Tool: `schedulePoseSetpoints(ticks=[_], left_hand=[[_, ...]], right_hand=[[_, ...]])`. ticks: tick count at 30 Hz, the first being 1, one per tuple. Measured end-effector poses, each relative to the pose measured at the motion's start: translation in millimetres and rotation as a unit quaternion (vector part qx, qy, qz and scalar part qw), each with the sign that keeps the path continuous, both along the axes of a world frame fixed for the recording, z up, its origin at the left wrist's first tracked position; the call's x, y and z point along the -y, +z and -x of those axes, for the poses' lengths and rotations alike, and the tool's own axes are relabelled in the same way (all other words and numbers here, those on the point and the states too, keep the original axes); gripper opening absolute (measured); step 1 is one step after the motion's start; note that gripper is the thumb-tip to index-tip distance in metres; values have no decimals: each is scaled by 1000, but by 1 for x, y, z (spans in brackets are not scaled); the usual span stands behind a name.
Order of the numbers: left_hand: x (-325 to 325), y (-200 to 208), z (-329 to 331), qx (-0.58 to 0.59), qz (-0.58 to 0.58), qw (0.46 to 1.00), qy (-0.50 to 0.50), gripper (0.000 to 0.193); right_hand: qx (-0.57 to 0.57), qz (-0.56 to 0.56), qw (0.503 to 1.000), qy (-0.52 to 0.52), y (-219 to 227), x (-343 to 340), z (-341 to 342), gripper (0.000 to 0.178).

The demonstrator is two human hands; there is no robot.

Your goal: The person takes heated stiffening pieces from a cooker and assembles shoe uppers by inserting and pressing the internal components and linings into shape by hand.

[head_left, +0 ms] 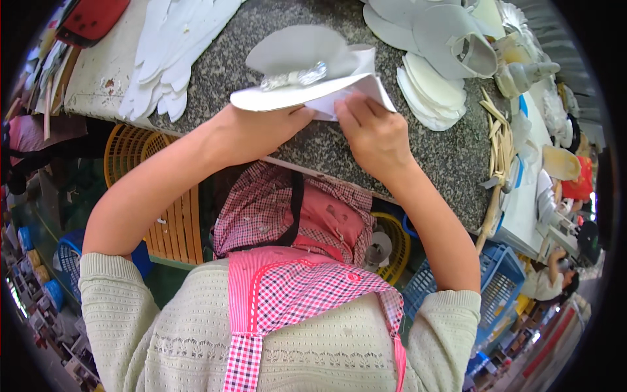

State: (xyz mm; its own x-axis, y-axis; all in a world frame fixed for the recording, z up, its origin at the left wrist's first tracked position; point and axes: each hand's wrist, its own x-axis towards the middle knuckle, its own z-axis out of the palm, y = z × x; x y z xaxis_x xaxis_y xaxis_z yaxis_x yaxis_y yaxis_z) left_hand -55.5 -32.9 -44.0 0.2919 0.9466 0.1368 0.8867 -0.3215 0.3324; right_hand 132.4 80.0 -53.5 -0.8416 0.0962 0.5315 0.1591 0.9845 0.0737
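Holding a folded white sheet (281, 98) above the near edge of the speckled table (313, 145), both hands at work. Left hand (251, 134) grasping it from below, thumb at the near edge, remaining fingers mostly hidden by the sheet. Right hand (377, 130) closed on the lower right corner, fingers curled, thumb and forefinger pinching the fold. Sheet tilted, a rounded grey-white flap (297, 49) standing up at its far side; a shiny, crumpled-looking strip (294, 77) lies at the foot of the flap, its material hard to tell. Left of the work, a fan of long white pieces (171, 49), overlapping. Just right of it, a stack of rounded cream pieces (431, 95); beyond these, larger curved pale grey pieces (421, 26), heaped. Bundle of straw-coloured strips (499, 140) along the table's right edge. Below table level: yellow basket (134, 150) to the left, blue crate (499, 277) to the right. Wearer in a pink checked apron (313, 281) over a pale knitted sweater (186, 326). Far right, another person (547, 286), small and distorted near the rim.
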Motion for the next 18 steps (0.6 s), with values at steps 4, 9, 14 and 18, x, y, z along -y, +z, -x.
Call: schedulePoseSetpoints(ticks=[4, 9, 14, 18], left_hand=[[7, -2, -1, 167, 22, 984, 55, 21], [10, -15, 1, 204, -51, 978, 1, 29], [12, -17, 2, 132, -35, 990, 22, 29], [12, -12, 2, 68, -67, 995, 19, 33]], right_hand=[[33, 1, 999, 36, 3, -2, -3, 19], [71, -8, 997, 38, 8, 2, -3, 20], [98, 13, 994, 49, 12, 0, -4, 19], [121, 116, 986, 21, 15, 2, -11, 25]])
